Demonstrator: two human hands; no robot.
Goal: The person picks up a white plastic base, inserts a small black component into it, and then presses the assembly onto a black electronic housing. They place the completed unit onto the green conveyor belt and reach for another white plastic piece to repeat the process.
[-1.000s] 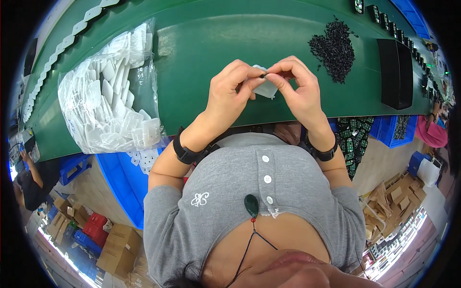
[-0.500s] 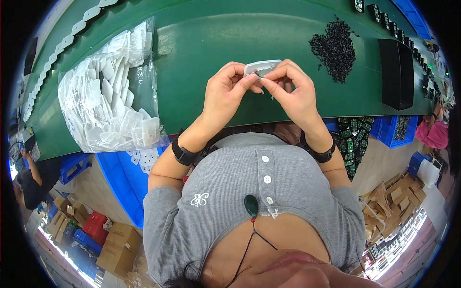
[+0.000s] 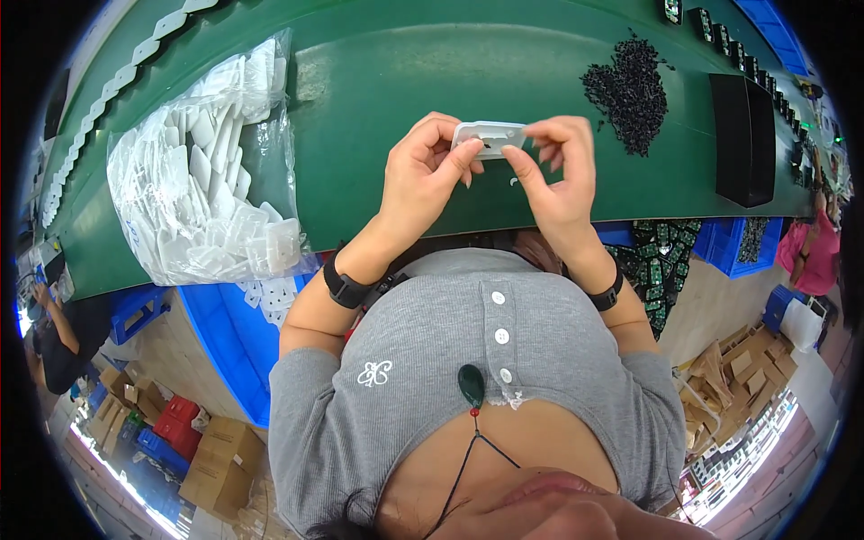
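My left hand (image 3: 430, 166) grips a small white plastic cover (image 3: 507, 136) by its left end, the thumb lying over its inside face. A small dark piece (image 3: 487, 146) shows inside the cover, near the thumb tip. Just at the cover's right end is my right hand (image 3: 562, 166), slightly blurred, its thumb and forefinger apart and nothing visible between them. The right thumb tip comes close to the cover's lower right corner; whether it touches I cannot tell. Below the cover, a tiny white crescent-shaped bit (image 3: 514, 181) shows against the green table (image 3: 387, 81).
A clear bag of white covers (image 3: 207, 171) lies left. To the right are a pile of small black parts (image 3: 627, 94) and a black box (image 3: 743, 139). White covers (image 3: 119, 83) line the far left; blue crates (image 3: 731, 245) and green circuit boards (image 3: 661, 270) sit below the table edge.
My right hand has drawn back to the right from the cover, its fingers parting. More of the cover's inside now shows, with the small dark piece in it. My left hand has barely moved.
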